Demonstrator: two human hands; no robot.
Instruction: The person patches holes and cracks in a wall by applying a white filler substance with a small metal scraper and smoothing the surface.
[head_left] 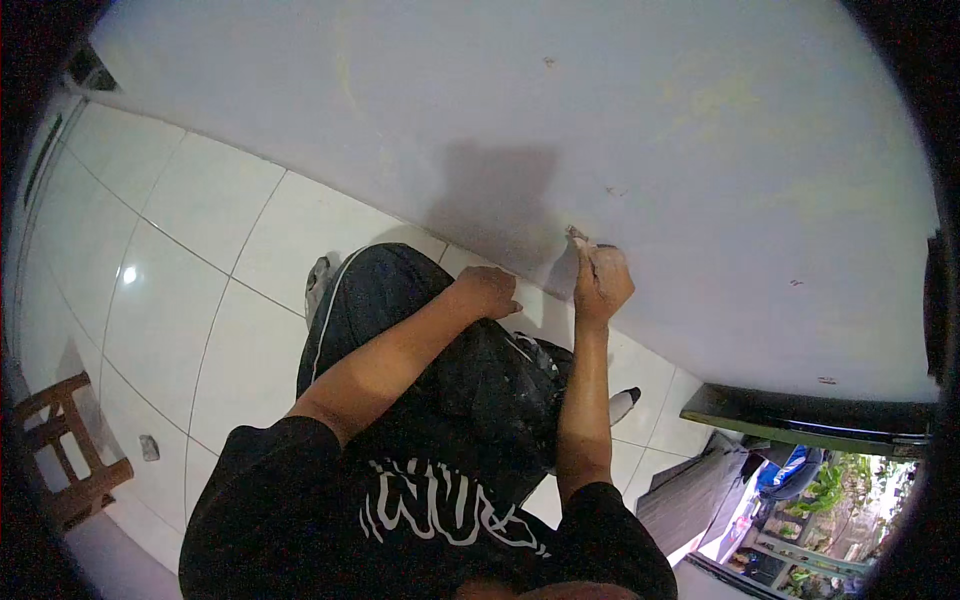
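Note:
My right hand (602,280) is closed around a small tool (576,236), its greyish tip at or very near the pale wall (720,160); I cannot make out its exact kind. My left hand (485,292) rests by my bent, dark-trousered knee (370,290), fingers curled, and whatever they might hold is hidden. A few small marks dot the wall above and right of my right hand, and a shadow falls on it beside the tool.
I am low over white floor tiles (200,240) along the wall's foot. A brown wooden piece of furniture (60,430) and a small grey object (150,448) are at left. A dark ledge (800,410) and an opening onto plants (830,500) lie at right.

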